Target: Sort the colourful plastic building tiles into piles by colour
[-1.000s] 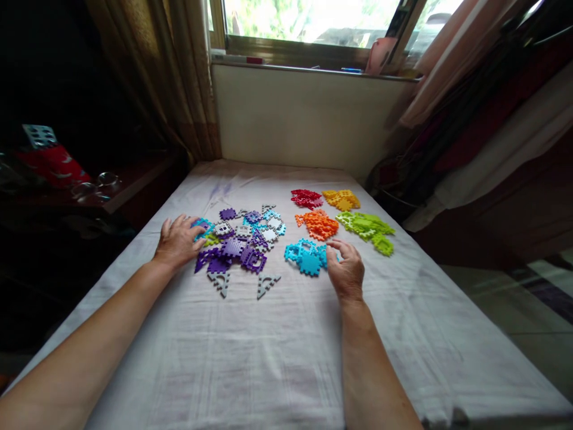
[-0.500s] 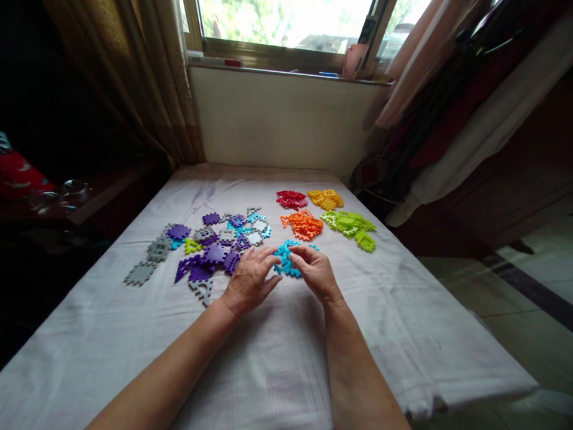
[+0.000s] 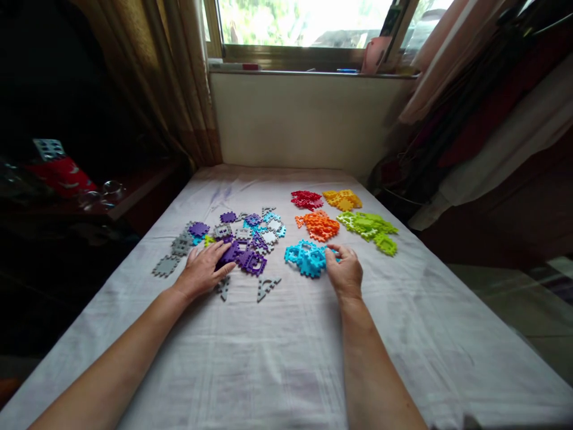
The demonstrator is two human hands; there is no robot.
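Note:
My left hand point(image 3: 203, 270) lies with fingers spread over the near left part of a mixed pile, touching purple pieces point(image 3: 237, 249). My right hand point(image 3: 344, 269) is at the right edge of the blue pile point(image 3: 308, 258), thumb and fingers curled toward a blue piece there; whether they grip it is hard to make out. Grey pieces point(image 3: 182, 243) and a purple one point(image 3: 199, 229) lie beyond my left hand. A grey triangular piece point(image 3: 267, 288) rests on the cloth between my hands, and another point(image 3: 224, 289) is partly beside my left fingers.
Behind the blue pile are orange point(image 3: 319, 226), red point(image 3: 307, 199), yellow point(image 3: 342, 199) and green point(image 3: 367, 224) piles on the white cloth point(image 3: 277, 352). Glasses point(image 3: 102, 194) and a red item point(image 3: 67, 176) sit on furniture at left. Clothes hang at right.
My left hand has moved left onto the purple pieces. My right hand has shifted to the blue pile's right edge. A grey triangle now lies nearer the blue pile. The view has shifted left.

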